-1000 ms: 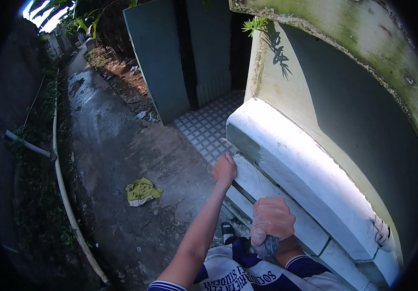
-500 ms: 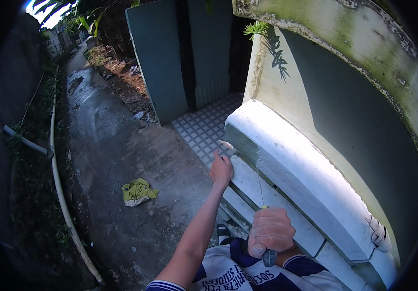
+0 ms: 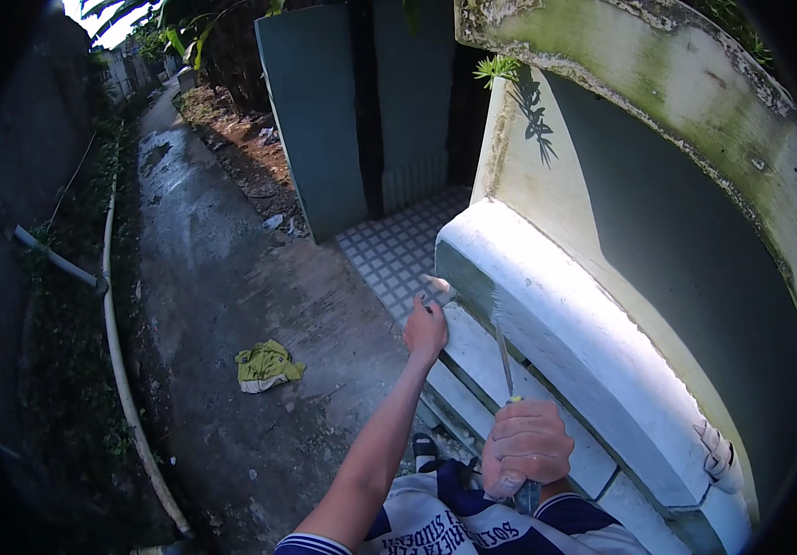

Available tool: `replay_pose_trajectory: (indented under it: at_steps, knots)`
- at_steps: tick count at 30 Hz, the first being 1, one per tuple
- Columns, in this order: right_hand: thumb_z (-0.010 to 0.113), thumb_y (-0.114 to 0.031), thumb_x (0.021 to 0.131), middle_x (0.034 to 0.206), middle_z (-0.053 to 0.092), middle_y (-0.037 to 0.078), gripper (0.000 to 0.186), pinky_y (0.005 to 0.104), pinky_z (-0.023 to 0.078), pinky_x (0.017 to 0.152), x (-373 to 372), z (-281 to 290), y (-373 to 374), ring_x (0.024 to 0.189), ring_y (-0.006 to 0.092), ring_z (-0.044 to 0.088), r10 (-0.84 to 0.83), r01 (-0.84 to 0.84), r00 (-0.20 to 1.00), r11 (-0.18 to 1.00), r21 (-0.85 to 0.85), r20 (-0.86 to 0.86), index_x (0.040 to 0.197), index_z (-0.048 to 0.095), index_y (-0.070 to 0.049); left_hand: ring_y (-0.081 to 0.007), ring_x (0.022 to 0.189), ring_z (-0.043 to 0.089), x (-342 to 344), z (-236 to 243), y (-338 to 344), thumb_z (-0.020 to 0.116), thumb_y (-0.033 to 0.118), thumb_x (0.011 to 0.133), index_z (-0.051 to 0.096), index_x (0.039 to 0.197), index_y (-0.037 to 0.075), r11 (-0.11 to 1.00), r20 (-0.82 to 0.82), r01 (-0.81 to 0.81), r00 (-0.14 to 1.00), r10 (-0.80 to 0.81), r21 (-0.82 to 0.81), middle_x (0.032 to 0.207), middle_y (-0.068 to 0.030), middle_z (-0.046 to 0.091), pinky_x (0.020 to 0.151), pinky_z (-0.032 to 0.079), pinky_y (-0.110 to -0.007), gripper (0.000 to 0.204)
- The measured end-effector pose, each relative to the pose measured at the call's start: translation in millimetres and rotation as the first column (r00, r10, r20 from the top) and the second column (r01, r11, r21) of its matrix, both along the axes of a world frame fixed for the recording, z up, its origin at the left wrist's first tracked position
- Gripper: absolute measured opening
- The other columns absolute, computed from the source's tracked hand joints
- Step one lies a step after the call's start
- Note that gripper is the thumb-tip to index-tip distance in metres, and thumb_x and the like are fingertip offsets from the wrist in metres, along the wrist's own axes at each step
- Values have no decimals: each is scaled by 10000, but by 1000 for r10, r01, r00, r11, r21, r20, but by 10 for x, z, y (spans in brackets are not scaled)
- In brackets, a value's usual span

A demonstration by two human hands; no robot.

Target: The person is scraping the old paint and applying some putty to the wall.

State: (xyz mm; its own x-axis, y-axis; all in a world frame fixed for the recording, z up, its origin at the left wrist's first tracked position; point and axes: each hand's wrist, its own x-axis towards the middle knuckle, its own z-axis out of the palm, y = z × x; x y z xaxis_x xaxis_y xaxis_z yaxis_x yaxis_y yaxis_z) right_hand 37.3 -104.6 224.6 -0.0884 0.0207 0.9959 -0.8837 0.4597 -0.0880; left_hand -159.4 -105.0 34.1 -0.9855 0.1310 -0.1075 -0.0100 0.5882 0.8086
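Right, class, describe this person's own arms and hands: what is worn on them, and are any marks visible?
The left hand and right hand wear no gloves, and the left forearm is bare. The short sleeves are dark blue with thin white stripes at the cuffs. A whitish smear shows on the right thumb.

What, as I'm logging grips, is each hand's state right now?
Left hand: partly curled; whether it holds anything cannot be told.
Right hand: closed around a thin-bladed tool.
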Motion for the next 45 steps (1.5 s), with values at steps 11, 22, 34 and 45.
replay_pose_trajectory:
  at_steps: [11,22,34,45]
  knots:
    - [569,-211,954,460,474,-8,394,304,460,388,-60,79,-39,355,145,484,-71,71,995,997,4,74,606,428,-94,-408,1035,657,-6,63,59,452,397,958,527,1332,96,1000,12,-7,1000,7,-26,1102,-190,701,892,500,-514,487]
    - [587,-228,939,420,437,-34,400,272,468,384,-82,30,-80,331,136,481,-136,111,978,981,-157,-158,581,447,-117,-392,1122,630,12,105,45,478,368,950,540,1346,111,1000,79,-7,997,6,13,1173,-156,695,965,476,-491,476]
    - [616,-206,917,435,457,-25,394,277,433,363,-114,52,32,329,118,469,-108,93,987,987,-129,-118,591,421,-105,-399,1035,660,16,-19,13,476,350,932,561,1317,116,999,-13,-33,999,34,38,1109,-177,706,896,505,-504,459]
    - [575,-157,946,511,494,5,341,312,457,413,-91,89,68,394,160,494,-37,36,999,998,-51,-14,640,452,-72,-397,1030,660,15,-17,23,478,361,936,577,1290,104,999,-19,-33,999,34,38,1084,-174,713,890,507,-502,449]
